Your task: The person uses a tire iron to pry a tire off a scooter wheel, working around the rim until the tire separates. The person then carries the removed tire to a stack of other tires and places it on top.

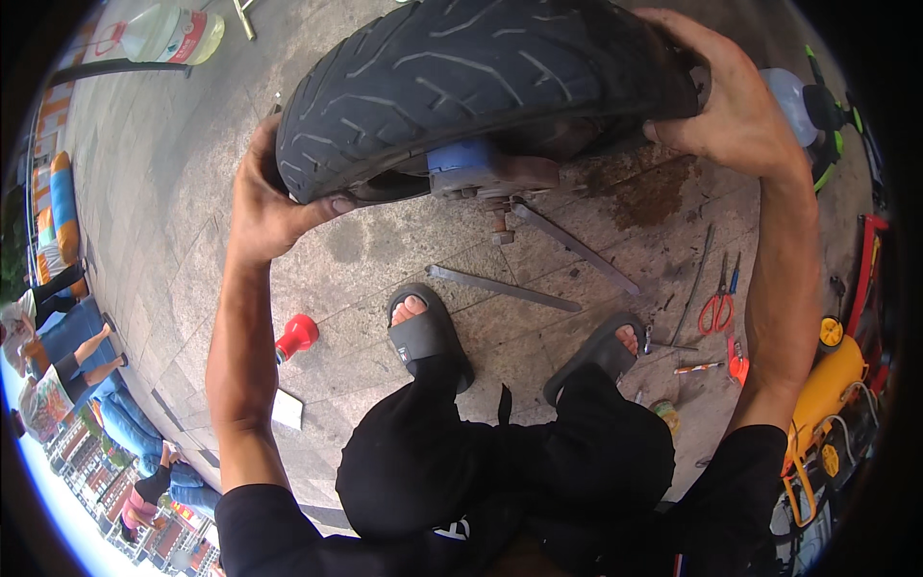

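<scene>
My left hand (264, 202) is closed round the left side of a black tyre (461, 82), its thumb on the near edge. My right hand (731, 111) grips the tyre's right side, thumb underneath and the fingers partly hidden. The tyre is on a wheel, held up between my arms at the top of the view. Under its near edge show a hub (500, 178) with a blue part and a rusty axle bolt (503, 226). Two flat metal bars, probably tyre levers, lie below: one lever (505, 288) before my feet, another lever (577, 248) reaching up towards the bolt.
Left of my sandalled feet (431, 337) lies a red object with a round head (298, 334). Red-handled scissors (716, 313) and small tools lie at right, beside a yellow machine (832, 385). A large clear bottle (178, 37) stands far left; people (58, 385) sit beyond.
</scene>
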### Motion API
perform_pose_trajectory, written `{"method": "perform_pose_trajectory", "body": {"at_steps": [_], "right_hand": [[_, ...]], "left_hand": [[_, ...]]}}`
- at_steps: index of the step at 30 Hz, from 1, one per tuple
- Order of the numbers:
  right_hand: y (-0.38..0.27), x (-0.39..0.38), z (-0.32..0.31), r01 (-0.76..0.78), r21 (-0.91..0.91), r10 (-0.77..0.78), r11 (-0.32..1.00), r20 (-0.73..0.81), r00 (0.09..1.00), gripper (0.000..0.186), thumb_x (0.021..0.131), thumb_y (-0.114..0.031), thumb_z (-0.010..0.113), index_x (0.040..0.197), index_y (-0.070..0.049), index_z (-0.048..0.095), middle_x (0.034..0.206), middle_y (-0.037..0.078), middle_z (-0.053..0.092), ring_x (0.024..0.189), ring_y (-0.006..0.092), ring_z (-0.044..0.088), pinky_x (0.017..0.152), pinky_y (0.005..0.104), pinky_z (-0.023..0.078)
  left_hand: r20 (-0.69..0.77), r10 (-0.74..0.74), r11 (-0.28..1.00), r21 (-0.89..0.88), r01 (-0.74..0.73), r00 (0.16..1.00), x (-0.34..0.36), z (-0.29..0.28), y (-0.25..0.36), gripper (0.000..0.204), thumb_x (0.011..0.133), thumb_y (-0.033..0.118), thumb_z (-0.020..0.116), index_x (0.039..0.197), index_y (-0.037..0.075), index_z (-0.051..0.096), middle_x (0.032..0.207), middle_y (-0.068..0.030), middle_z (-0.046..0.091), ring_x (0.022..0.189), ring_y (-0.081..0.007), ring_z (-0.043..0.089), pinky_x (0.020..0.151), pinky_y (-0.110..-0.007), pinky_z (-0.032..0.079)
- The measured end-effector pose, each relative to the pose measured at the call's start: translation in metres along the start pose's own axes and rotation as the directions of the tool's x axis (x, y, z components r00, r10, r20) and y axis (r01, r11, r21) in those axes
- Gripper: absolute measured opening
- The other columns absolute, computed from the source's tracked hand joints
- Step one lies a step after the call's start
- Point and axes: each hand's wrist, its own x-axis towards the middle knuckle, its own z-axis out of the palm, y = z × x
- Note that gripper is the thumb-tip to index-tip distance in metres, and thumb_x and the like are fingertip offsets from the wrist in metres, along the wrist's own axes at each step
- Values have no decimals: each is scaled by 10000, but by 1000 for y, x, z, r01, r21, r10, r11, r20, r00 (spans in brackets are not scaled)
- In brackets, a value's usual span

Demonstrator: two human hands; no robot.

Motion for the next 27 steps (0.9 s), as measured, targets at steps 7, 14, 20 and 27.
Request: {"method": "perform_pose_trajectory", "body": {"at_steps": [7,14,20,27], "right_hand": [[-25,27,-9,160,-17,-159,987,57,986,654,623,-159,730,1240,6,589,1162,214,639,1151,360,563,1011,403,438],[9,-116,99,-138,164,203,977,-491,847,209,801,-96,724,963,-7,627,912,148,647,854,328,646,776,385,525],[43,-257,231,-626,-205,658,752,184,730,439,799,-195,741,1127,34,560,1126,215,571,1113,394,532,990,482,422],[50,-281,256,-606,-278,644,745,64,763,347,806,-113,688,1092,35,556,1097,232,587,1069,387,553,946,478,438]], "left_hand": [[162,374,881,247,-404,913,44,33,41,1117,544,447,933,1406,-37,414,1274,-232,576,1228,-344,560,1068,-407,416],[154,208,799,543,-258,966,94,57,102,858,601,319,874,1306,-27,529,1077,-185,680,993,-283,675,920,-335,516],[243,92,731,641,-231,966,85,53,109,839,631,225,853,1337,-27,477,1168,-189,628,1079,-246,612,966,-339,467],[210,158,680,686,-260,965,106,67,113,878,563,311,860,1308,-30,544,1067,-205,686,982,-295,680,916,-350,507]]}}
